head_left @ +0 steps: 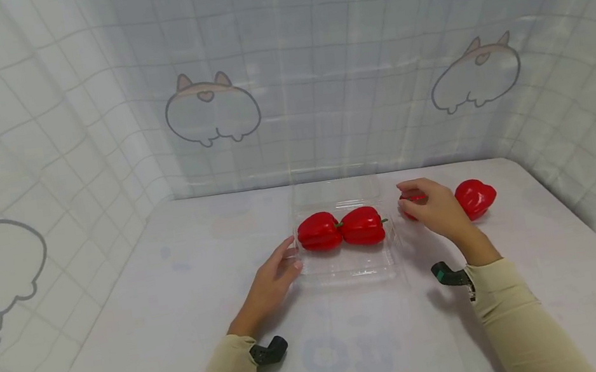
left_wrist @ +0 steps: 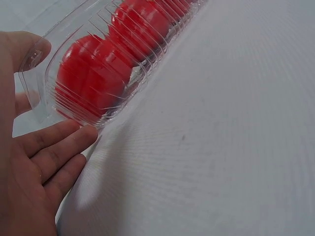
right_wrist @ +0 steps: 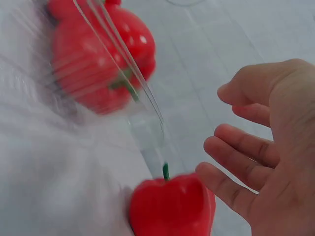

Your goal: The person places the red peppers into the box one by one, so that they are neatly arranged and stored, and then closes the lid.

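Two red bell peppers, the left one (head_left: 319, 232) and the right one (head_left: 362, 226), lie end to end in a clear plastic clamshell box (head_left: 347, 262). At the box's left end, my left hand (head_left: 270, 285) touches the wall and rim with thumb and fingers spread, fingers nearly straight. My right hand (head_left: 435, 207) hovers by a third red pepper (right_wrist: 170, 209), its fingers loosely bent and not closed round it; in the head view the hand partly covers this pepper. Another red pepper (head_left: 475, 198) lies to the right of that hand.
The box's clear lid (head_left: 336, 190) lies folded back toward the rear wall. A white sheet covers the table (head_left: 188, 305). Tile-patterned curtains (head_left: 317, 80) stand behind and at both sides. Dark wrist cameras stick out from both sleeves.
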Available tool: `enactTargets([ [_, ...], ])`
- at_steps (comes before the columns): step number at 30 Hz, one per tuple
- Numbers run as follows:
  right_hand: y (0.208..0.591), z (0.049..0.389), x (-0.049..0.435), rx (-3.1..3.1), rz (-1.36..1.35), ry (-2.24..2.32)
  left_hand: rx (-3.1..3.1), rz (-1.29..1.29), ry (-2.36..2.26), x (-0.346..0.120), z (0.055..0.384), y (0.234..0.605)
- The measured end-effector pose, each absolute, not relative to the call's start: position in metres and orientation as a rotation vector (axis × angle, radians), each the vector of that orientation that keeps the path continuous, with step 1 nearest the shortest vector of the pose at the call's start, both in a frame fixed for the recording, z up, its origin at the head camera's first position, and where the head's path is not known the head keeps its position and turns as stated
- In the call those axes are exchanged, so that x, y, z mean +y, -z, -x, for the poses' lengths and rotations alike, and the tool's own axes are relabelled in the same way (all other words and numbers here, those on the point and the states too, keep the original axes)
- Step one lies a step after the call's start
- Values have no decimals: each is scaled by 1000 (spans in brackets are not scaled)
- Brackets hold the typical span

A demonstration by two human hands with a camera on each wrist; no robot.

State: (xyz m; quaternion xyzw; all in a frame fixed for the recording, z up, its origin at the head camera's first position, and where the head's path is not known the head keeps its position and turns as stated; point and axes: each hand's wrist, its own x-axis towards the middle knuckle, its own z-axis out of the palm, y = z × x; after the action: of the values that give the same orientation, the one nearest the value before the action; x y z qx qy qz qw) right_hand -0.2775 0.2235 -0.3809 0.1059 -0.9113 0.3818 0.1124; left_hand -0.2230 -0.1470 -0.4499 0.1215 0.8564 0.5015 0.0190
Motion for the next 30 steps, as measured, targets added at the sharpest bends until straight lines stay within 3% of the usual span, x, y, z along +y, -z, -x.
enactTargets([
  [7,385,279,240,-2624,-178,-1097,2653,-390,-1562,-147,224,451],
  [30,404,293,251,-2750,-227,-777,2657,-370,-1557,-146,224,450],
])
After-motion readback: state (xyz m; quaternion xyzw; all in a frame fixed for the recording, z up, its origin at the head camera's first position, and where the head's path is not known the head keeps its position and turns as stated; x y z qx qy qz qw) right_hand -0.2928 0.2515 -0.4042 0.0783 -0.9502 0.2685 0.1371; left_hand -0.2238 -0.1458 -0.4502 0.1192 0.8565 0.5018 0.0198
